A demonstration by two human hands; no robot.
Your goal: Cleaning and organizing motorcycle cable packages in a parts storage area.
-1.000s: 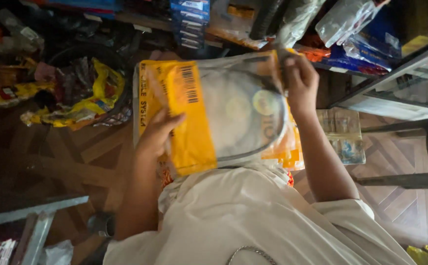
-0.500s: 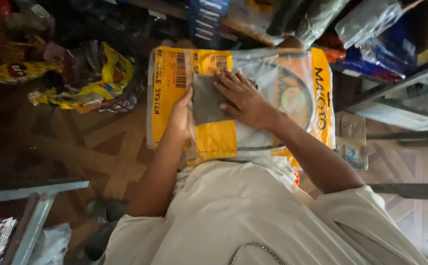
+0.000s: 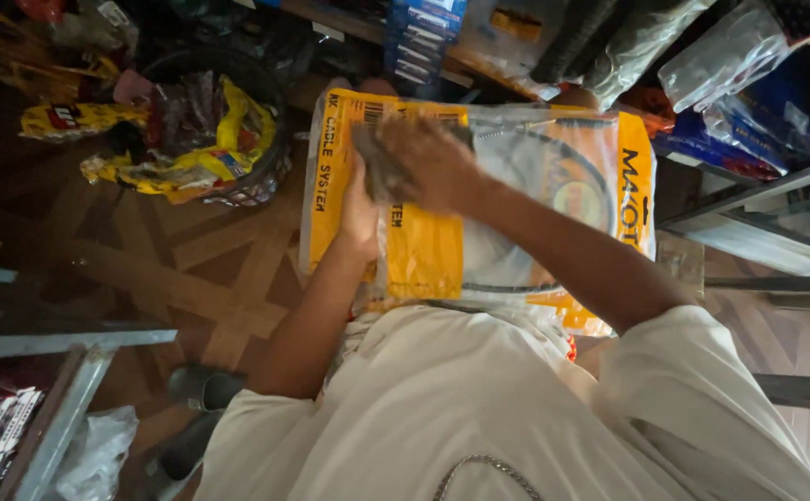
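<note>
Near the person's chest, the left hand (image 3: 360, 209) held the yellow packet (image 3: 442, 250) from beneath. The right hand (image 3: 428, 162) pressed a dark cloth (image 3: 377, 162) on its top, grip closed around it. Wiping seemed underway; next move needed steady support. Beyond stood a basket (image 3: 257, 181).

The right hand (image 3: 428, 162) is motion-blurred, so its fingers and the dark cloth (image 3: 377, 158) under it stay unclear. The left hand (image 3: 360, 209) is partly hidden behind the packet (image 3: 507, 223). The packet's lower edge disappears behind the shirt (image 3: 479, 399).
</note>
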